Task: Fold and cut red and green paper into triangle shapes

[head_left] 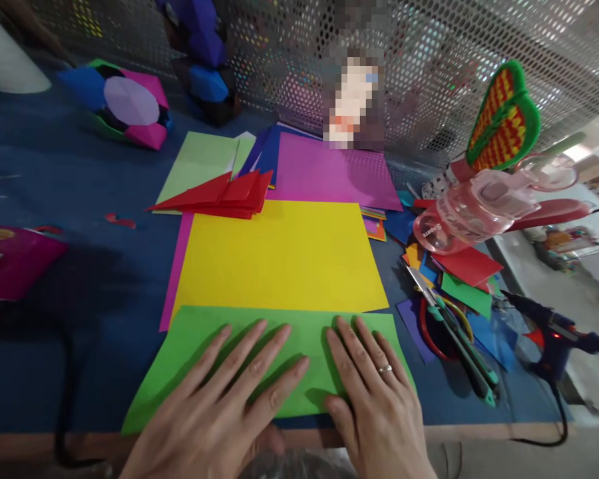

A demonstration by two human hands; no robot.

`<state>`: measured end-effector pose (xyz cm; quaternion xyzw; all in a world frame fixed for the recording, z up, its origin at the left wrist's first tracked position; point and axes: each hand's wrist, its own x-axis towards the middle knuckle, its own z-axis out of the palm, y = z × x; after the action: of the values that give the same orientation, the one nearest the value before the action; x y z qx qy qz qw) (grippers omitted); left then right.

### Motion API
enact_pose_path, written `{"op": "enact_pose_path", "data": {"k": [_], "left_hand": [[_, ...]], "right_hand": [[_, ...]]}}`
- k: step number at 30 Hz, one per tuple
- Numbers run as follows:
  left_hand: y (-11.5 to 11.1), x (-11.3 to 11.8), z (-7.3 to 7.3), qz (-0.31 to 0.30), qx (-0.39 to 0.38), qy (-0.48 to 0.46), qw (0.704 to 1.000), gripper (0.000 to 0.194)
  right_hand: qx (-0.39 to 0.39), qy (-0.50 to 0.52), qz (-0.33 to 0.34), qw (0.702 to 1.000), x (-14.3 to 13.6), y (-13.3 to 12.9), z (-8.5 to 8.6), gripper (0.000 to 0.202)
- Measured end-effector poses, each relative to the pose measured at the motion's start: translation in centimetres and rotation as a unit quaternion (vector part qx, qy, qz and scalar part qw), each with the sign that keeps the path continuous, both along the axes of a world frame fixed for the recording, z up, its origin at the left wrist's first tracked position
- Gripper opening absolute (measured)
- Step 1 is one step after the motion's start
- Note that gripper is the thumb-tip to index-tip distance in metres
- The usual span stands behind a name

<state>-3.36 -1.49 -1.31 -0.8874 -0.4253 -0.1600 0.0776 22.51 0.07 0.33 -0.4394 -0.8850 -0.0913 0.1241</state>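
Both my hands lie on a green sheet of paper [309,399] at the table's front edge. My left hand [229,392] rests palm down on its left half, fingers spread and thumb pointing right. On the right half, my right hand [374,392] is laid flat with a ring on one finger and the thumb out to the left. Just beyond the green sheet lies a yellow sheet [284,259], with a magenta sheet [172,293] showing along its left side. Folded red paper pieces [229,196] sit over the yellow sheet's far left corner.
Right of the sheets are a utility knife [459,339], paper scraps [469,269], a pink bottle [464,213] and a glue gun [554,332]. A magenta device [20,259] with a black cable stands left. Paper models [124,103] and a perforated metal panel [279,60] are behind.
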Motion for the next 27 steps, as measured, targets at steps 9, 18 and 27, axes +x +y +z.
{"op": "enact_pose_path", "data": {"k": [9, 18, 27], "left_hand": [[0.6, 0.0, 0.3, 0.013, -0.005, -0.010, 1.000, 0.057], [1.0, 0.5, -0.1, 0.049, -0.016, -0.020, 0.998, 0.068], [1.1, 0.7, -0.4, 0.050, 0.010, -0.020, 0.999, 0.073]], "right_hand": [[-0.011, -0.009, -0.030, 0.999, -0.2, -0.2, -0.5, 0.054], [-0.028, -0.015, -0.043, 0.999, -0.5, 0.1, 0.3, 0.051], [-0.061, -0.015, -0.051, 0.997, -0.6, 0.5, 0.7, 0.055]]}}
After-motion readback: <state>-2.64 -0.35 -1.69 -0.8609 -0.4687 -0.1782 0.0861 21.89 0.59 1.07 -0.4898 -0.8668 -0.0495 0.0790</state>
